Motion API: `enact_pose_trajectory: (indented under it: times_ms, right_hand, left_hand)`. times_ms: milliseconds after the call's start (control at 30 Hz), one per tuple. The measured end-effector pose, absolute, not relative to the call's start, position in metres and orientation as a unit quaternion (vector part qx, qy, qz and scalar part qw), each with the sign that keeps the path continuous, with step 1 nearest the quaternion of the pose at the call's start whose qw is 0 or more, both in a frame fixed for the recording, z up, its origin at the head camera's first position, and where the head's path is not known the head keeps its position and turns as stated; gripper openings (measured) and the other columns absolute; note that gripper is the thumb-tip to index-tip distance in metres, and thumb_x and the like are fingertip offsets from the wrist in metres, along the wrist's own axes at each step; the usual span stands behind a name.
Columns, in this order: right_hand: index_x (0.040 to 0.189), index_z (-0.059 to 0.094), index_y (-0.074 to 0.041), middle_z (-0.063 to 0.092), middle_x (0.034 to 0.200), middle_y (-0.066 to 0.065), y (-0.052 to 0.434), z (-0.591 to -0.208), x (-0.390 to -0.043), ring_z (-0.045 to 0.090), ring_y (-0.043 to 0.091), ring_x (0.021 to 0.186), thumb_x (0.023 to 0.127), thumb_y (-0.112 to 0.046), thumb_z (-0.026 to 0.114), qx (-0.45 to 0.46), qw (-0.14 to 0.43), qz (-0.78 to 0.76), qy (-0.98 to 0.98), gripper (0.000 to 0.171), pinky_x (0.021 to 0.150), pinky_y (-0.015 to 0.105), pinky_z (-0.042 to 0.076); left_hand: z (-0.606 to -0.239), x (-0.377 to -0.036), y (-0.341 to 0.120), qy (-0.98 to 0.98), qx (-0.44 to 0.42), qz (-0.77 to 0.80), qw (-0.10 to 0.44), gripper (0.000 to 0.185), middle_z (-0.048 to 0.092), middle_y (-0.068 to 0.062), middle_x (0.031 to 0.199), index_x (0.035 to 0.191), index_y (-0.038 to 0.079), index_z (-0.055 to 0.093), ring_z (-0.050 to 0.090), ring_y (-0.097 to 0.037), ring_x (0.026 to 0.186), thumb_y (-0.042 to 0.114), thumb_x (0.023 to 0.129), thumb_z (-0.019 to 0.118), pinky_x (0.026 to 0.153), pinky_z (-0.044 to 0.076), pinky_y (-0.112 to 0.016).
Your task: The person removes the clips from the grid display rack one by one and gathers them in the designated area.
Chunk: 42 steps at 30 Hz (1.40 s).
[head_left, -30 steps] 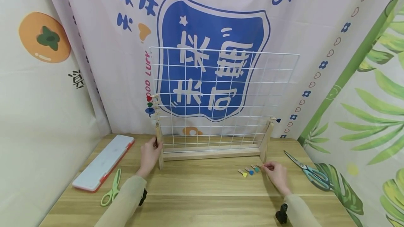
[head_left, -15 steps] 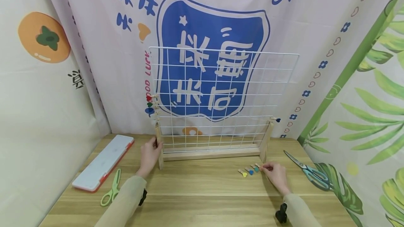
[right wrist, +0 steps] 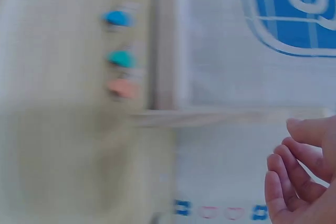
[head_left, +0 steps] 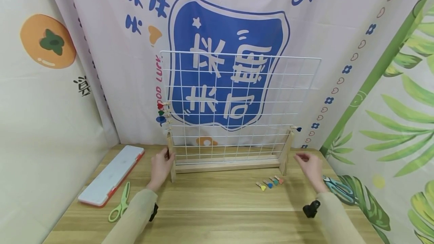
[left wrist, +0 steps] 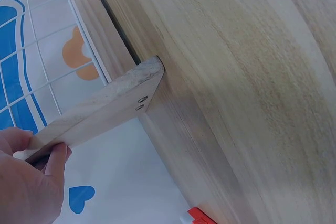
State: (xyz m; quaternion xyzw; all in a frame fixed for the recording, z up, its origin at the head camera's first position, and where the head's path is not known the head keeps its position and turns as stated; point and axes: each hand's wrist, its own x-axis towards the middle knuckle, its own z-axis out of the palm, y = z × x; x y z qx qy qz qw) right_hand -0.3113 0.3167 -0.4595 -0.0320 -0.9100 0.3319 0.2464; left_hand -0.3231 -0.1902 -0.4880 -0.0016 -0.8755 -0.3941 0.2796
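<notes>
A wooden stand [head_left: 227, 167] holds a white wire grid upright on the table. My left hand [head_left: 162, 164] grips its left post [left wrist: 105, 106], thumb and fingers on either side of the wood in the left wrist view. Beside the right post [head_left: 285, 153], my right hand [head_left: 311, 168] is raised with loosely curled fingers and nothing between them. Several small clothespins with hearts lie in a slanting row before the stand: yellow [head_left: 262, 188], blue [head_left: 269, 185], teal [right wrist: 122, 59] and coral [right wrist: 124, 87].
More heart clothespins [head_left: 161, 119] are clipped at the grid's left edge, and a dark blue one [head_left: 298, 129] tops the right post. A white case [head_left: 112, 176] with red edging and green scissors [head_left: 119, 206] lie left. Blue-handled scissors [head_left: 342, 191] lie right, partly behind my right arm.
My right hand has let go of the coral clothespin at the row's end and moved up and right, toward the right post. The left hand has stayed on its post.
</notes>
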Motion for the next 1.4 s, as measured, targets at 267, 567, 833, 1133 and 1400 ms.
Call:
enact_pose_trajectory:
  times_ms: [267,567,833,1133,1400]
  right_hand:
    - [0.103,0.068,-0.001,0.071,0.098,0.02,0.322,-0.41,-0.326,0.048,-0.01,0.069,0.088,-0.023,0.064,-0.042,0.309,0.343,-0.886,0.026,0.058,0.004,0.037]
    - [0.113,0.064,-0.003,0.068,0.108,0.019,0.321,-0.396,-0.336,0.063,0.027,0.092,0.092,-0.027,0.059,-0.053,0.28,0.353,-0.891,0.033,0.059,0.004,0.036]
    - [0.117,0.062,-0.002,0.066,0.112,0.021,0.319,-0.39,-0.343,0.062,0.024,0.092,0.094,-0.027,0.056,-0.026,0.259,0.364,-0.894,0.035,0.06,0.006,0.04]
    - [0.105,0.068,-0.006,0.07,0.1,0.015,0.319,-0.39,-0.342,0.046,-0.013,0.068,0.091,-0.031,0.059,-0.04,0.273,0.367,-0.888,0.029,0.059,0.008,0.039]
    - [0.103,0.068,-0.005,0.07,0.099,0.016,0.319,-0.391,-0.342,0.046,-0.014,0.067,0.091,-0.032,0.059,-0.034,0.273,0.374,-0.886,0.03,0.06,0.008,0.039]
  left_hand:
    - [-0.489,-0.324,-0.191,-0.873,-0.008,-0.395,0.286,0.015,0.07,-0.017,0.075,0.074,0.002,0.059,0.063,-0.022,0.063,0.01,0.085,0.065,0.052,0.046,-0.025]
    - [-0.493,-0.325,-0.191,-0.87,-0.002,-0.403,0.283,0.014,0.072,-0.02,0.082,0.075,0.002,0.06,0.069,-0.03,0.072,0.009,0.085,0.065,0.06,0.055,-0.036]
    - [-0.492,-0.325,-0.19,-0.869,-0.002,-0.4,0.29,0.013,0.072,-0.02,0.081,0.075,0.002,0.06,0.069,-0.03,0.073,0.008,0.084,0.066,0.061,0.055,-0.039]
    - [-0.491,-0.325,-0.19,-0.871,0.005,-0.394,0.293,0.012,0.072,-0.017,0.08,0.076,0.003,0.06,0.069,-0.029,0.075,0.009,0.084,0.066,0.064,0.054,-0.041]
    - [-0.491,-0.326,-0.19,-0.872,0.006,-0.393,0.292,0.013,0.072,-0.018,0.08,0.075,0.003,0.06,0.069,-0.029,0.075,0.01,0.084,0.066,0.065,0.054,-0.042]
